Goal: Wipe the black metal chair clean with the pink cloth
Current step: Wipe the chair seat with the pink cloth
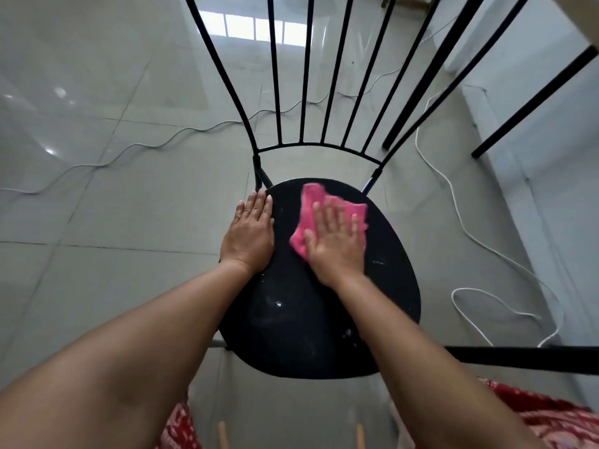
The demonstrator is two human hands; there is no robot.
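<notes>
The right hand [335,241] presses the pink cloth [319,205] flat-fingered onto the chair [301,319] seat; the left hand [248,233] rests flat at its edge. Neither hand grips anything.

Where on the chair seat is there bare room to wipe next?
The seat is bare between the forearms and the front rim, and in the strip between right hand and right rim. The back is crowded: left hand flat at the left rim, right hand pressing the pink cloth.

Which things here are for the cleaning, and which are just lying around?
For the job: chair, pink cloth, right hand pressing the cloth, left hand flat on the chair.
Just lying about: grey cable and white cord on the floor, black legs beside the chair.
</notes>
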